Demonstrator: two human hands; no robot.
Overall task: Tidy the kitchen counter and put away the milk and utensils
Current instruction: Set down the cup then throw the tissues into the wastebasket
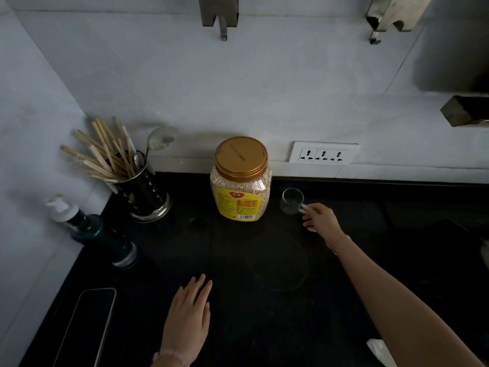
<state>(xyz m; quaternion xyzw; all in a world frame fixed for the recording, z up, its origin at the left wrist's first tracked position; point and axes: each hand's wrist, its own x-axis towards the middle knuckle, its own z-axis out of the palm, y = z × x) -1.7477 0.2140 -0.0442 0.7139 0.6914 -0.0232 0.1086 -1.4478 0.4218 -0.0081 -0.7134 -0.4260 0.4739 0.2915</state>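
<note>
Now your right hand (321, 219) pinches the handle of a small clear cup (292, 201), just right of the oat jar (240, 181) toward the back of the black counter (251, 260). Your left hand (189, 313) lies flat on the counter nearer you, fingers straight, holding nothing. Farther left, a metal holder (144, 194) in the corner keeps chopsticks (105, 152) and a spoon (161, 139); a pump bottle (87, 226) stands beside it, and a phone (87, 324) lies at the near left edge.

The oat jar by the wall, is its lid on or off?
On. The gold lid covers the top of the oat jar, which stands upright.
</note>
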